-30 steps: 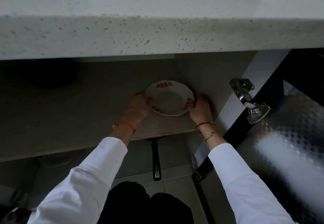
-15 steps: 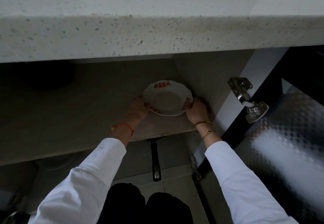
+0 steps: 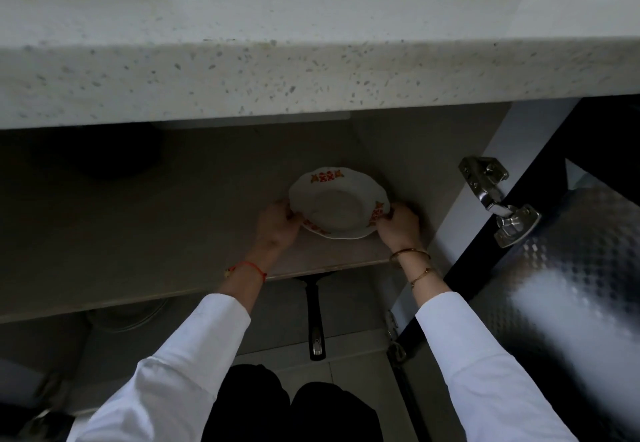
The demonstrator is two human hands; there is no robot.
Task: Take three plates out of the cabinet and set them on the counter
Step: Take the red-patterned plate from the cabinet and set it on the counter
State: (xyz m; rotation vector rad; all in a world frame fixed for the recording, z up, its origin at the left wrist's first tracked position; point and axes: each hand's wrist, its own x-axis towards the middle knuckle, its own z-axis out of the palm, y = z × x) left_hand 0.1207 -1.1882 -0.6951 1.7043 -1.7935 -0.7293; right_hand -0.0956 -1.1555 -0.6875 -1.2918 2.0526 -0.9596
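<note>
Plate [image 3: 337, 206] sits near the shelf's [image 3: 138, 251] front right corner; your left hand [image 3: 278, 223] grasps its left rim, your right hand [image 3: 398, 225] grasps its right rim.

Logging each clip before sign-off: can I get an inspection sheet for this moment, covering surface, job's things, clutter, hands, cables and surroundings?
Surface: speckled pale counter above the open cabinet; a white rim shows at its top left corner, too cropped to identify.
Job's things: white plate with red rim motifs, on the cabinet shelf near its right wall.
Clutter: black pan handle sticking out below the shelf.
Hands: left hand grips the plate's left rim, right hand its right rim.
Cables: nothing seen.
Surroundings: metal hinge on the open door, foil-lined inside.
</note>
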